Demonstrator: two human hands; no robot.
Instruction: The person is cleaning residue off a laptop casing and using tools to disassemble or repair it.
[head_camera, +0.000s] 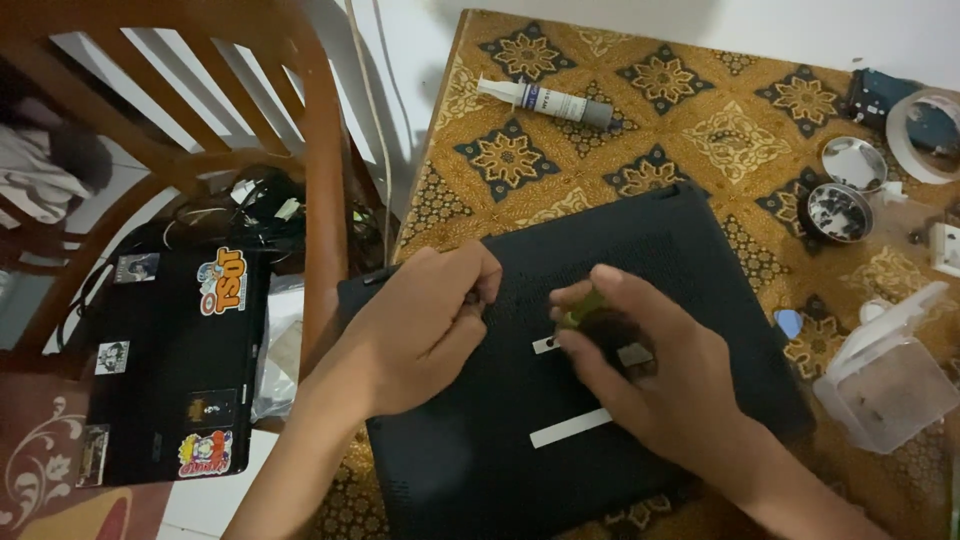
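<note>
Black laptop (560, 380) lies bottom-up on the gold-and-navy patterned cloth (700, 130), its flat plastic base panel facing me, one corner hanging toward the wooden chair (320, 180) on my left.

My right hand (650, 370) is clenched around a small screwdriver with a yellow-green handle (582, 308); the tip is hidden under my fingers, pointing down at the panel near a small white label strip (548, 344). I judge it is seated on a screw there, but the screw itself is not visible.

My left hand (420, 325) rests on the panel near its upper-left edge, fingers curled, thumb and forefinger pinched together. Cannot tell whether they hold something tiny or just press the case steady.

Progress, as far as it shows: the base panel is on the laptop and sits flush, no gap along the visible edges. A small round metal dish (835, 212) to the right holds dark bits, possibly screws, too small to be sure. A second, shallower round metal lid (853, 160) sits just beyond it. So some screw work looks done; the panel itself is not yet lifted.

Around: a white syringe-shaped tube with a grey cap (545, 100) lies at the far side of the cloth; a clear plastic box with its lid open (885, 385) at the right; a roll of white tape (925, 130) at the far right corner. A second black laptop covered in stickers (170, 370) lies on the floor under the chair.
</note>
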